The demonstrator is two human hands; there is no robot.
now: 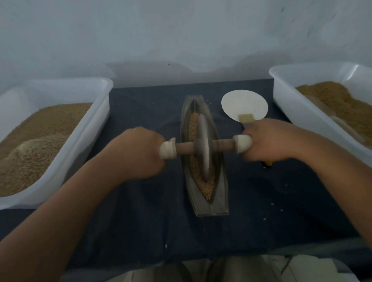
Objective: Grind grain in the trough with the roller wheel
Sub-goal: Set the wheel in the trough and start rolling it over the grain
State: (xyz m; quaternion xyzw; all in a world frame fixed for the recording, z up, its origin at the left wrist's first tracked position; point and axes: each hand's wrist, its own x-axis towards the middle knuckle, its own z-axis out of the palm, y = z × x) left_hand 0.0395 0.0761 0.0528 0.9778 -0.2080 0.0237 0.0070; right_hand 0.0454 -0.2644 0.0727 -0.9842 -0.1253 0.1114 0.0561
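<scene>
Wrapping the left grip (136, 153) fully round the pale knob on the left end of the axle (184, 151), and doing the same with the right grip (268, 140) on the right knob. Both closed tight on the roller, nothing loose. Holding the axle pretty much level across the trough (211, 208), keeping the roller wheel (202, 131) upright in the groove at about mid-length, right in the grain (206, 187). Seeing some blur around the wheel and knobs, so guessing at motion, not at direction.

Reading this as the grinding step proper. Spotting plenty of whole-looking kernels at the near and far ends of the groove, so guessing nowhere near finished.

For doing it well:
- Keeping equal weight on both sides to stop the wheel tipping and climbing a wall of the groove.
- Running long strokes end to end instead of just sawing in the middle, to catch the grain lying at the tips too.
- Pressing down through the arms rather than the wrists.
- Easing off near each end to avoid flicking kernels out. Noticing a few strays lying on the dark cloth (141, 217) over the counter.

Further out, just right of the trough: a round white plate (239, 104) carrying a small brush (246, 118) on its near edge, partly hidden by the right grip. Flanking it all, a white tub on the left (91, 134) and another on the right (290, 108), each heaped with grain, well apart from the trough.
</scene>
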